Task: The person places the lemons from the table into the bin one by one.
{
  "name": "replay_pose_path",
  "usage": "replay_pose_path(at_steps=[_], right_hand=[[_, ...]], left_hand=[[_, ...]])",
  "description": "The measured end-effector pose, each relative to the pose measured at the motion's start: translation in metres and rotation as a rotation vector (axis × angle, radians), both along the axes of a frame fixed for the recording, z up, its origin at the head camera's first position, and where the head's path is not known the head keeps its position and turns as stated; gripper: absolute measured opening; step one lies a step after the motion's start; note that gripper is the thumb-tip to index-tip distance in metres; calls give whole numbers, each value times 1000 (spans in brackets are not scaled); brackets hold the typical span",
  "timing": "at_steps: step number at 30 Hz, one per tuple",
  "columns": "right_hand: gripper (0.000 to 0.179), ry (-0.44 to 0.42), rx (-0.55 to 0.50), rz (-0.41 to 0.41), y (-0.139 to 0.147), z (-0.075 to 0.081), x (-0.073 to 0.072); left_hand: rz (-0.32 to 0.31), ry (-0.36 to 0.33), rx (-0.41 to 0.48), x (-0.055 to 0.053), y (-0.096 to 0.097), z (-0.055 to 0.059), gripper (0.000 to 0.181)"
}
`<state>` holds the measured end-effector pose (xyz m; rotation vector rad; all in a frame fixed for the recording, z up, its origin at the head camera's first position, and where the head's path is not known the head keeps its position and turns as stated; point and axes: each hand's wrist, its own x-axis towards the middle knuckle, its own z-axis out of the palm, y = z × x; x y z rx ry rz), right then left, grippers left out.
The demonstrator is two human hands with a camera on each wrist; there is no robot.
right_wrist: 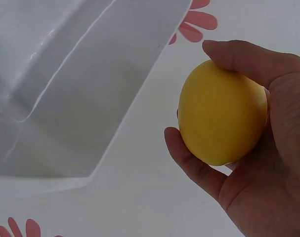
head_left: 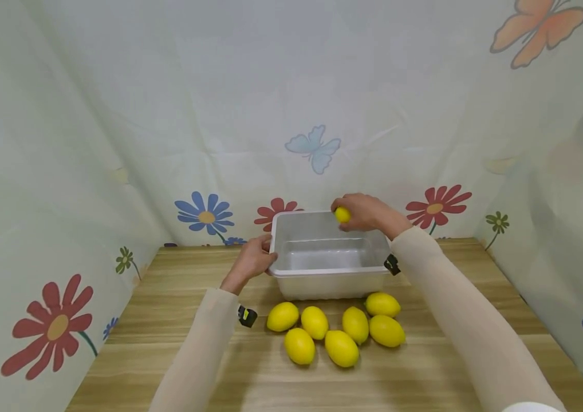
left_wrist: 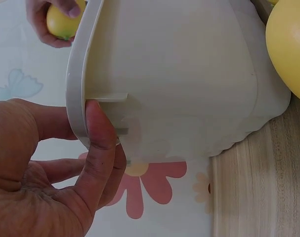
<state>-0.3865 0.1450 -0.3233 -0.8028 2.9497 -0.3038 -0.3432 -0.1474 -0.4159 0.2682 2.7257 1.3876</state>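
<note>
A white rectangular plastic bin (head_left: 330, 284) stands on the table, its inside bare in the head view. My left hand (head_left: 254, 258) pinches the bin's left rim, thumb and fingers on either side of the edge, as the left wrist view shows close up. In my right hand (head_left: 366, 213) is a yellow lemon (right_wrist: 222, 114), held between thumb and curled fingers above the bin's back right rim. Several more lemons (head_left: 341, 348) lie on the table in front of the bin.
The wooden-patterned table (head_left: 178, 320) reaches back to a pale curtain (head_left: 219, 114) printed with flowers and butterflies, which also hangs at both sides. The bin's back stands close to that curtain.
</note>
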Motion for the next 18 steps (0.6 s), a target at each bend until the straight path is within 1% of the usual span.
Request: replay_pose_path(at_steps=[5,8,13,18], right_hand=[[43,-8,16,-8,-1,-4,-8],[41,-18,38,-8,-1,-7,-13],[41,-69,49,-32,2,-15,-26],[42,-132,44,-56,4,-21,-32]], left_hand=[[-1,16,1,0,-1,-1,48],[-6,16,5,1,-1,-2,45],[-9,16,24,1,-1,-2,47],[-6,15,16,0,-1,-3,48]])
